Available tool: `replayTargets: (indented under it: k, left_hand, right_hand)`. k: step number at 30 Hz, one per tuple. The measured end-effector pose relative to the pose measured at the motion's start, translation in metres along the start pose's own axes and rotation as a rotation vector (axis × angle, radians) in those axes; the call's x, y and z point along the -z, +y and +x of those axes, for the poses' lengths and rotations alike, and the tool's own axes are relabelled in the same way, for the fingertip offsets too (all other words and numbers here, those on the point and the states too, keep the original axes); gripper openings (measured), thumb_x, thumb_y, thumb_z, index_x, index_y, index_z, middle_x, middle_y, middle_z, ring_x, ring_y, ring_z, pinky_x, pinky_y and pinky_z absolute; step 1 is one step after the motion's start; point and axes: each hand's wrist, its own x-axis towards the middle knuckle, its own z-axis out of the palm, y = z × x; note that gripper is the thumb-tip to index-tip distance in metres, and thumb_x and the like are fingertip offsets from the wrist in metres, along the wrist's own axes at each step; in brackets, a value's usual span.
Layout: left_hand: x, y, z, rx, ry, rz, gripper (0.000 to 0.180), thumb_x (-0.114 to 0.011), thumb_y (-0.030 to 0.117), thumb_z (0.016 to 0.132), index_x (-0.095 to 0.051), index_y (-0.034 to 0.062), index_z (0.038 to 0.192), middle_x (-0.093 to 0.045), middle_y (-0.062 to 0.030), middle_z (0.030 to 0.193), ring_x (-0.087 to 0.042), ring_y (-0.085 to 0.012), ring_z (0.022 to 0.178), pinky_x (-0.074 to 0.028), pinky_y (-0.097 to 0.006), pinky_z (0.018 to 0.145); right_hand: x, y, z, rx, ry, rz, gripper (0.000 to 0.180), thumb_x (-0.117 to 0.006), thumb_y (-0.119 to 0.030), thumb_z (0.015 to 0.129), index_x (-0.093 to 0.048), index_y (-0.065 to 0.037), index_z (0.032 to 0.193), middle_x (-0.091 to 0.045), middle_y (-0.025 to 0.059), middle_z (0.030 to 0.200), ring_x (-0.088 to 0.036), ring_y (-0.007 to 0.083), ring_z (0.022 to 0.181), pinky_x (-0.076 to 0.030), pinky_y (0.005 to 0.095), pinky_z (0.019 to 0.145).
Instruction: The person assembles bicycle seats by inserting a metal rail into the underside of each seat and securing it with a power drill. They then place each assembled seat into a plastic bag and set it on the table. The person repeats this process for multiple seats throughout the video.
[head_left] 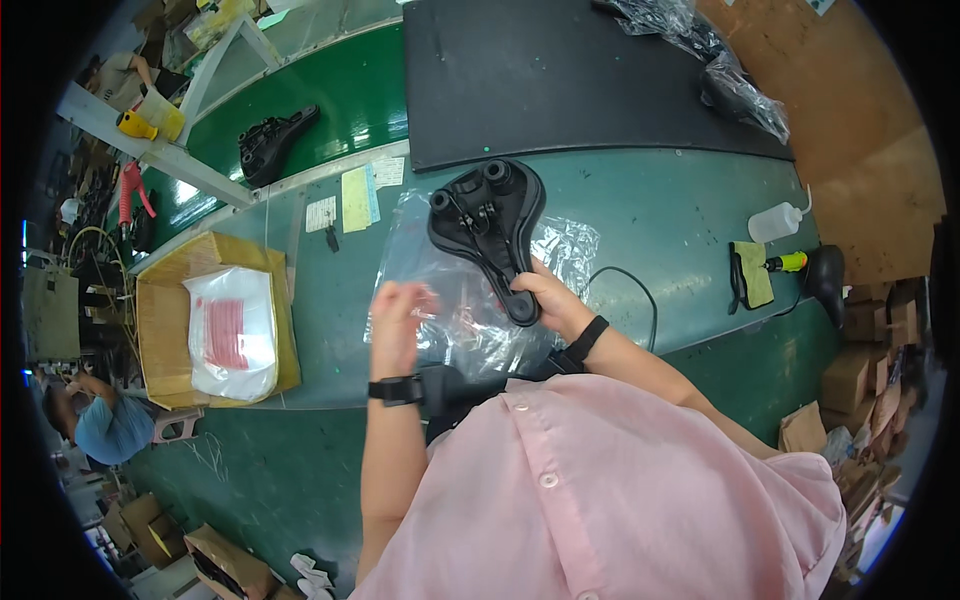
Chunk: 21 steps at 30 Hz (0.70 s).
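Observation:
A black bicycle saddle (pixel 505 215) is held underside up over the green table, its narrow nose pointing toward me. My right hand (pixel 548 295) grips it by the nose, thumb across the underside. My left hand (pixel 402 305) is raised to the left of the saddle, apart from it; its fingers are smeared by motion. Beneath both hands lie clear plastic bags (pixel 470 320), crinkled and shiny. Each wrist wears a black band.
At left stands a cardboard box (pixel 155 330) with a stack of plastic bags (pixel 230 330). Another saddle (pixel 272 148) rests on the green conveyor (pixel 345 95). A black mat (pixel 580 90) covers the far table, with bagged saddles (pixel 745 95). A squeeze bottle (pixel 775 222) stands right.

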Motion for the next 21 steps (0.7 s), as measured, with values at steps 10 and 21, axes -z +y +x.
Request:
replayTargets:
  k: [10,21]
  left_hand:
    - [0.03,0.028,-0.009,-0.046,0.18,0.195,0.013,-0.061,0.017,0.092,-0.065,0.0051,0.094,-0.058,0.0008,0.075,-0.055,-0.0062,0.064,-0.046,-0.021,0.056]
    - [0.054,0.025,-0.002,-0.109,0.311,0.143,0.024,-0.061,0.017,0.092,-0.068,-0.0013,0.106,-0.063,0.0021,0.07,-0.05,-0.0087,0.051,-0.041,-0.025,0.05]
  right_hand:
    - [0.016,-0.035,-0.046,0.291,0.047,-0.434,0.074,-0.056,0.001,0.068,-0.035,0.0,0.139,-0.054,0.0095,0.12,-0.055,0.0177,0.104,-0.046,0.029,0.088]
    - [-0.036,0.012,-0.03,0.247,-0.164,-1.446,0.063,-0.066,-0.007,0.062,-0.053,-0.011,0.123,-0.065,0.0173,0.097,-0.064,0.0331,0.086,-0.05,0.0362,0.075]
